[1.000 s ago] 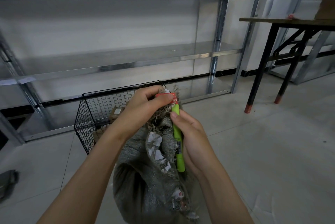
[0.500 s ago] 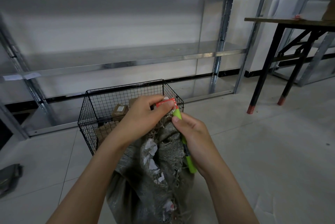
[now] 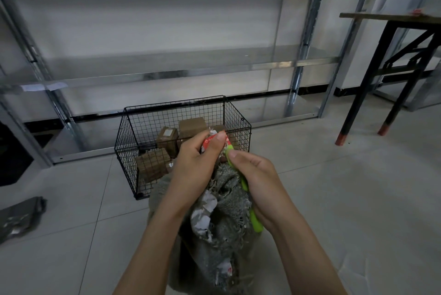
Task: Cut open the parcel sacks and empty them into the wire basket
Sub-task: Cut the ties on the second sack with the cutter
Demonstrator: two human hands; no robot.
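A grey woven parcel sack with torn white label scraps stands on the floor in front of me. My left hand grips its bunched neck and pinches the red tag at the top. My right hand holds a green cutter, its tip against the sack's neck just below the tag. Behind the sack stands a black wire basket with several brown parcels inside.
Metal shelving runs along the wall behind the basket. A black-legged table stands at the right. A flat grey sack lies on the tiled floor at the left.
The view has tilted down and the basket shows more fully. Both hands stay on the sack's neck; the cutter has tilted, its rear end moving right and down.
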